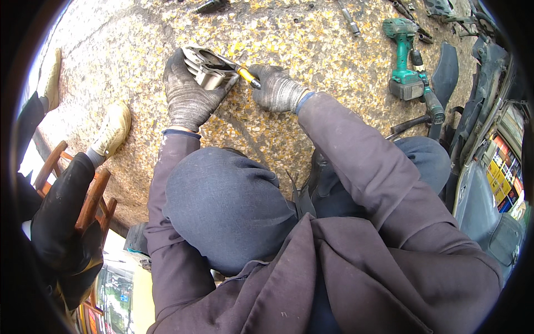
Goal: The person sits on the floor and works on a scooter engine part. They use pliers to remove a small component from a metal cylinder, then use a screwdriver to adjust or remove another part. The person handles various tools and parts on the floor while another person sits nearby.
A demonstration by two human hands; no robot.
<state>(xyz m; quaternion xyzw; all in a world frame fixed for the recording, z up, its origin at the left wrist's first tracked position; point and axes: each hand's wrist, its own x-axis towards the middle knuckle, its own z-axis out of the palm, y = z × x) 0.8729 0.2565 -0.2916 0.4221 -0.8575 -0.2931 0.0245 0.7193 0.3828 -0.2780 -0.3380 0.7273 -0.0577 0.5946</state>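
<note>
My left hand [190,99], in a grey knit glove with a dark palm, is wrapped round a silvery finned metal engine part [210,79]. The part is tilted, with a dark opening in its upper face. My right hand [276,89], gloved alike, has its fingers curled at a slim yellow-handled tool [245,74] with a dark end. The tool lies against the right edge of the metal part. Its far end runs along that edge, and I cannot make out its exact kind.
On the speckled stone ground, a green cordless drill [401,58] stands to the right, near a hammer [411,123] and dark plastic panels [445,69]. A metal rod [349,19] lies beyond. Another person's shoe [113,129] and a wooden stool [92,203] are at left.
</note>
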